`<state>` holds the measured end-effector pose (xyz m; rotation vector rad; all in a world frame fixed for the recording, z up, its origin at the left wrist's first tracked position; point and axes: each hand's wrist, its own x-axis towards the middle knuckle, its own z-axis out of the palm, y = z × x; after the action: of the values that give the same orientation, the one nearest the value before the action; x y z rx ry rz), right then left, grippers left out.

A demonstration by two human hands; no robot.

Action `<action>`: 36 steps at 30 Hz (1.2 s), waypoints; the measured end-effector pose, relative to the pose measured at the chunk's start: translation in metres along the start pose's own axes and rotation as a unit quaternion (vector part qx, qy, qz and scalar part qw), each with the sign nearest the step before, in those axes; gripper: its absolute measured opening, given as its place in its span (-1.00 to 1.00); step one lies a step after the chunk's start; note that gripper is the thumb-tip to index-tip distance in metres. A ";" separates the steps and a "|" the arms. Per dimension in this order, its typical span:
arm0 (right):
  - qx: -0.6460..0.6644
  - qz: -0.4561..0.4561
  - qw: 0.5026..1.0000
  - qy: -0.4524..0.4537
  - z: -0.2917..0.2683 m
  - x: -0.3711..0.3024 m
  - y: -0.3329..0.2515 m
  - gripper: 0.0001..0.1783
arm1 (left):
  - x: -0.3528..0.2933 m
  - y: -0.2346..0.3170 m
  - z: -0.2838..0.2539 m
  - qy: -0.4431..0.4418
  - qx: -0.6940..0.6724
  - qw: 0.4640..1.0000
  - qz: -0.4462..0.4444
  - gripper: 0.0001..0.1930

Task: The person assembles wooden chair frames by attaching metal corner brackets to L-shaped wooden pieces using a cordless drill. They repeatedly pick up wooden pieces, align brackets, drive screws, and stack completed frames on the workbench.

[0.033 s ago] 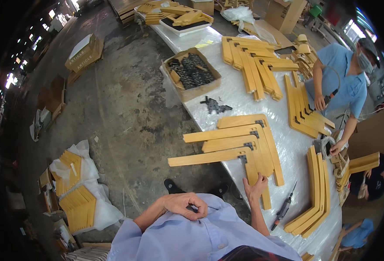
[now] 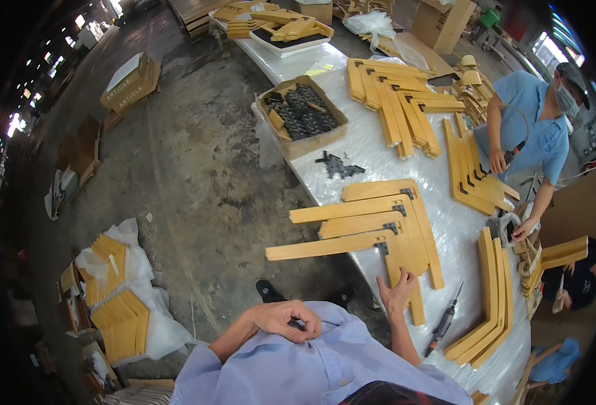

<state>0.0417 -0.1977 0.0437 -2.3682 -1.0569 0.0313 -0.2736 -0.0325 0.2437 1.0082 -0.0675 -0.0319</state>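
Note:
My left hand is curled in front of my shirt. Something dark shows under its fingers, too hidden to name. My right hand rests by the lower leg of the nearest L-shaped wooden piece, thumb and fingertips apart, touching the wood. That piece is one of several pale wooden frame parts overlapping at the table's near edge, with black metal brackets at their corners. A dark power screwdriver lies to the right of my right hand.
A carton of black brackets stands on the plastic-covered table, with loose brackets nearby. Bent wooden parts lie at right. Across the table a co-worker handles more frames. Wrapped wooden parts lie on the floor at left.
The table and the frames on it sit very slightly further right in the picture. Both my hands keep their place and pose.

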 end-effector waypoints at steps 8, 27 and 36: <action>0.066 -0.107 0.990 -0.062 0.061 0.000 -0.183 -0.30 | -0.181 0.008 -0.047 0.052 -0.021 0.995 0.082 -0.56; 0.173 -0.155 0.959 -0.161 0.230 0.132 -0.466 -0.54 | -0.375 -0.034 -0.365 0.639 0.256 0.693 -0.212 -0.70; 0.243 -0.161 0.948 -0.128 0.297 0.290 -0.559 -0.57 | -0.502 -0.121 -0.441 0.637 0.139 0.577 -0.492 -0.58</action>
<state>-0.2091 0.4476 0.1171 -1.7611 -1.3651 0.4386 -0.7427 0.3046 -0.1142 1.0520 1.9142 -0.3135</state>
